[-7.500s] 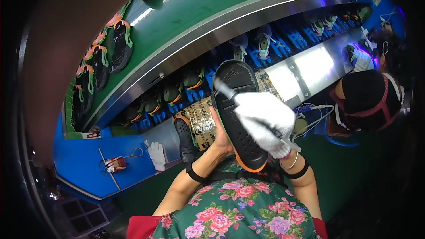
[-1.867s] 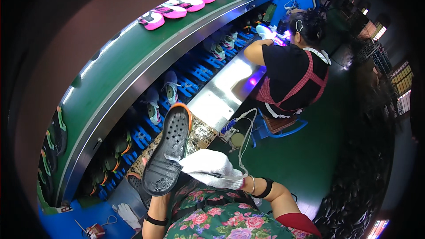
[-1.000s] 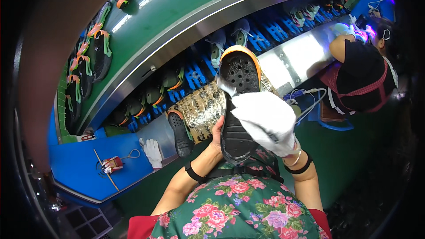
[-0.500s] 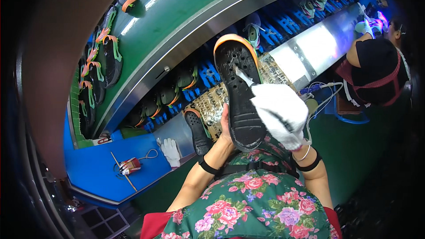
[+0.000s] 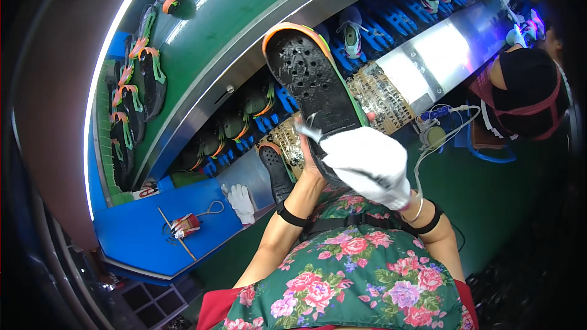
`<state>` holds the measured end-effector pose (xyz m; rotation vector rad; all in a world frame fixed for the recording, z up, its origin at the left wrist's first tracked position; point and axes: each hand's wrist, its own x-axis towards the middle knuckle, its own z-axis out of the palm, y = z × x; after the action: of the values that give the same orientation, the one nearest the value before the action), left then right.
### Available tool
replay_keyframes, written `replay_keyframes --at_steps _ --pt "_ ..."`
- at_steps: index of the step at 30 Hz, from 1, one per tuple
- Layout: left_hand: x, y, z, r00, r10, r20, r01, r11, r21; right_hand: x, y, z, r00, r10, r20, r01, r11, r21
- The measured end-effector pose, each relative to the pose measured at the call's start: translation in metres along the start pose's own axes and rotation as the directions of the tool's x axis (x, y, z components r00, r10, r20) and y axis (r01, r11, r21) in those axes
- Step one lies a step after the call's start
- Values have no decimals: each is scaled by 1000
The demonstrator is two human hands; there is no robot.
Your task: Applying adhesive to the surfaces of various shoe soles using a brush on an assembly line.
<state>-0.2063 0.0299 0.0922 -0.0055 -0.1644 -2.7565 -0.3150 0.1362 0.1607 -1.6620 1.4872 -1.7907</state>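
A black shoe underside (image 5: 309, 79), with round holes toward its far end and orange and green trim along its edge, is held up in front of me. My left hand (image 5: 310, 159) is bare and wraps it from beneath, with fingertips showing at its right edge. In a white glove, my right hand (image 5: 370, 168) is closed over the nearer part of the shoe. A small pale tool, perhaps a brush, pokes out of the glove, its tip (image 5: 310, 127) blurred against the black surface. Wet, shiny patches show around the holes. Another black shoe (image 5: 276, 172) lies left of my left hand.
A taped cardboard-covered ledge (image 5: 385, 99) lies beyond my hands, before blue racks (image 5: 400, 21) holding shoes. Farther off runs a green conveyor (image 5: 208, 30) with several shoes. On the blue table (image 5: 140, 226) at left are a white glove (image 5: 241, 203) and a red-and-white packet (image 5: 185, 226). A co-worker (image 5: 526, 91) sits at right.
The gloved right hand has drawn the tool from the holed far end down toward the near part of the shoe. The shoe has shifted up and left, tilting slightly.
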Motion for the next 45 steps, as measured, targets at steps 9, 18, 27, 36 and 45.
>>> replay_keyframes --at_steps 9,18,27,36,45 --pt "12 8 -3 996 -32 89 35 999 -37 -12 2 6 998 -50 26 51 998 -32" --pt "21 15 -19 988 -18 152 34 994 -105 -27 6 6 990 -117 83 120 992 -35" --pt "17 6 -2 969 23 248 27 980 -198 -37 4 3 993 -86 86 80 994 72" --pt "15 30 -15 982 23 189 -29 999 24 -41 4 6 984 -71 164 61 996 69" --pt "1 45 -11 996 -9 88 -2 993 120 -37 3 4 962 -52 267 19 992 127"
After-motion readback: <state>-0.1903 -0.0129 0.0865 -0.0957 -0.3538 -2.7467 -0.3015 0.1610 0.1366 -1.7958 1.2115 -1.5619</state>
